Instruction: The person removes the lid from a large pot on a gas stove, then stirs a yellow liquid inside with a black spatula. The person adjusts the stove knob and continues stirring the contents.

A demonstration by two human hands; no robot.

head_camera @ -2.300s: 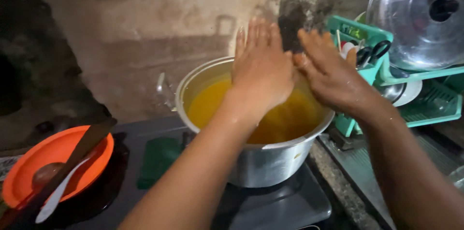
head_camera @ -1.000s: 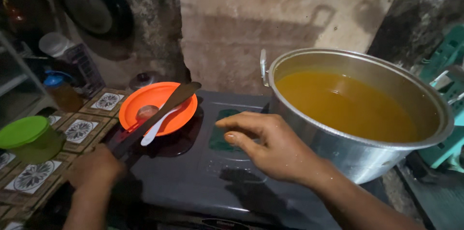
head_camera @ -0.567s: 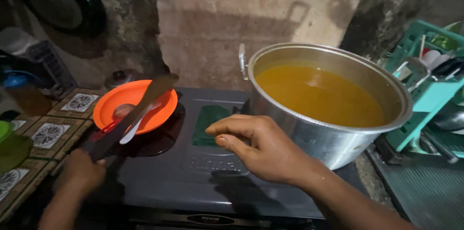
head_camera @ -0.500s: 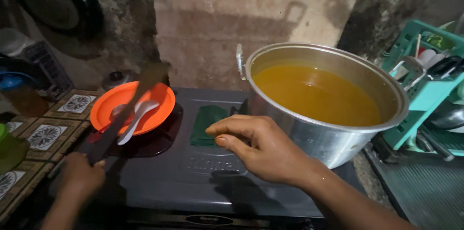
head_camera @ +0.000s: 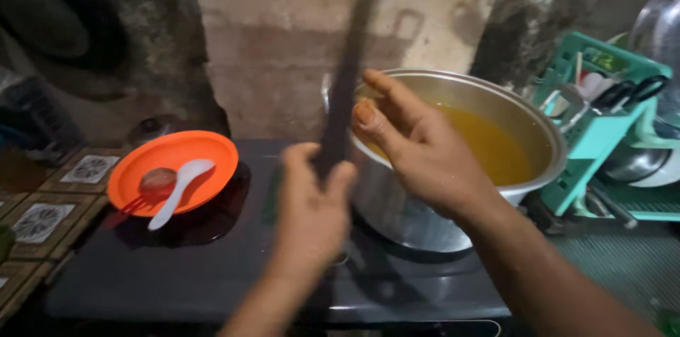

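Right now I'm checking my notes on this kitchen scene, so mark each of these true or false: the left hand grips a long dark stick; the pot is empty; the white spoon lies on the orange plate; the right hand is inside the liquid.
1. The left hand grips a long dark stick: true.
2. The pot is empty: false, it holds orange-yellow liquid.
3. The white spoon lies on the orange plate: true.
4. The right hand is inside the liquid: false, it is open in front of the pot's near rim.
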